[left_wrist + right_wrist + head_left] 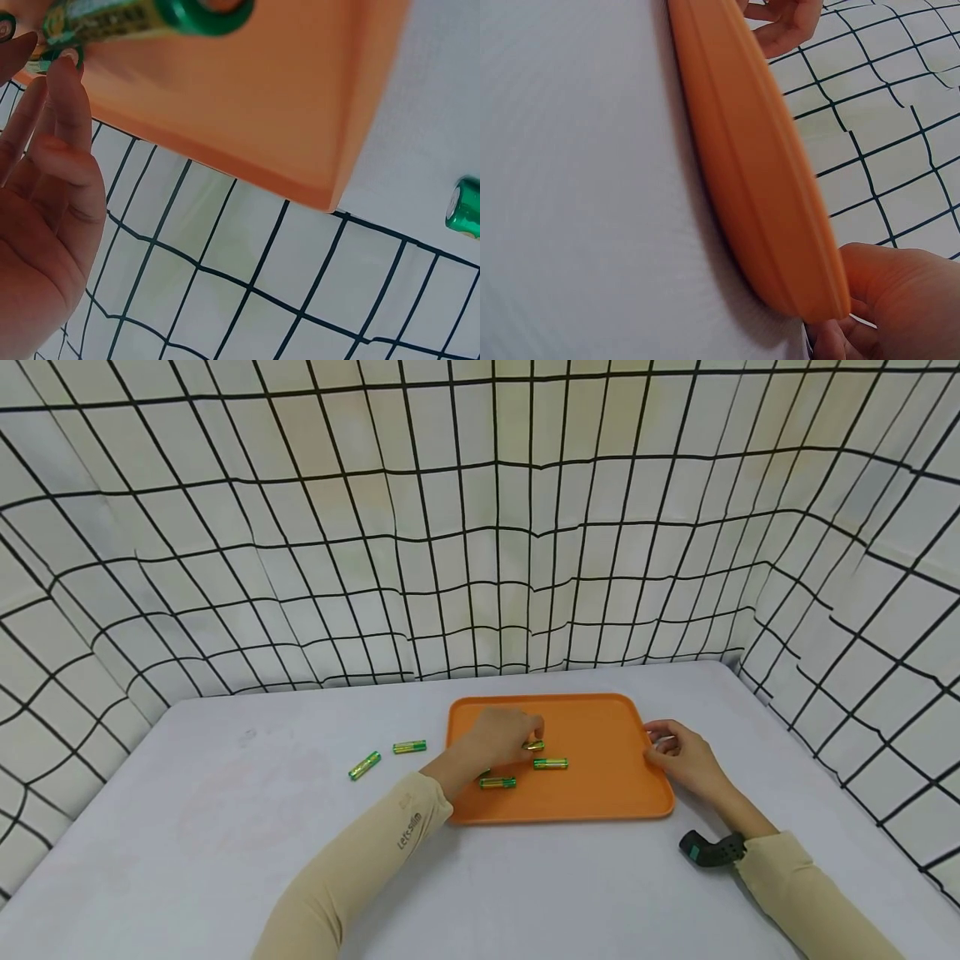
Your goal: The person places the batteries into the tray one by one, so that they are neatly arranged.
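Observation:
My left hand (501,737) reaches over the orange tray (592,793). Its fingertips pinch a green-and-gold battery (535,746), mostly hidden by the hand in the head view. In the left wrist view, that battery's green end (77,57) shows at the fingertips. Nearby on the tray lie another battery (551,763) and, closer to the wrist, a further battery (497,782); part of one more peeks out beside the forearm. At the tray's right edge, my right hand (684,758) grips the rim, its thumb and fingers around the edge in the right wrist view.
Two loose batteries lie on the white table left of the tray, one slanted (365,766) and one nearly level (409,747). A black grid-patterned backdrop (465,560) rises behind the table and along both sides. A black wrist device (711,849) sits at the right cuff.

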Available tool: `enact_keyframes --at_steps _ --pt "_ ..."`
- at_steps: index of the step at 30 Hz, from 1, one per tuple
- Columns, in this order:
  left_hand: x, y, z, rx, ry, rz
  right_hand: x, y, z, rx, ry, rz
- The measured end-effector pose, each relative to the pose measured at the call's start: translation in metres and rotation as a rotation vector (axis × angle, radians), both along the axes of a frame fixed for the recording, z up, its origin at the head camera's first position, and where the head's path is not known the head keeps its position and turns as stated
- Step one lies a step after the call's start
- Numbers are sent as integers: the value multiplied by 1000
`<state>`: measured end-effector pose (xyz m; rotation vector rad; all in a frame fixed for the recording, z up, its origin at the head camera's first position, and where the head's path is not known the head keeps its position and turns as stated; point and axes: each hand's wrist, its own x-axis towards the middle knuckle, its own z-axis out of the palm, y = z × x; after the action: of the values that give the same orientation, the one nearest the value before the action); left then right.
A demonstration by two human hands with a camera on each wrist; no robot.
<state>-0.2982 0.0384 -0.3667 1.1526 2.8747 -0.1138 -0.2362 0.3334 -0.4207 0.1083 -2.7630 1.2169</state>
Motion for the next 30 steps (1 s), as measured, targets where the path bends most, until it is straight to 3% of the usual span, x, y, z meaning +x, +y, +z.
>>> enact_keyframes --at_steps 21,30 --pt "4 -20 14 115 -56 11 3 -2 0 10 33 26" --pt "0 -41 23 150 -16 35 4 -2 1 11 35 21"
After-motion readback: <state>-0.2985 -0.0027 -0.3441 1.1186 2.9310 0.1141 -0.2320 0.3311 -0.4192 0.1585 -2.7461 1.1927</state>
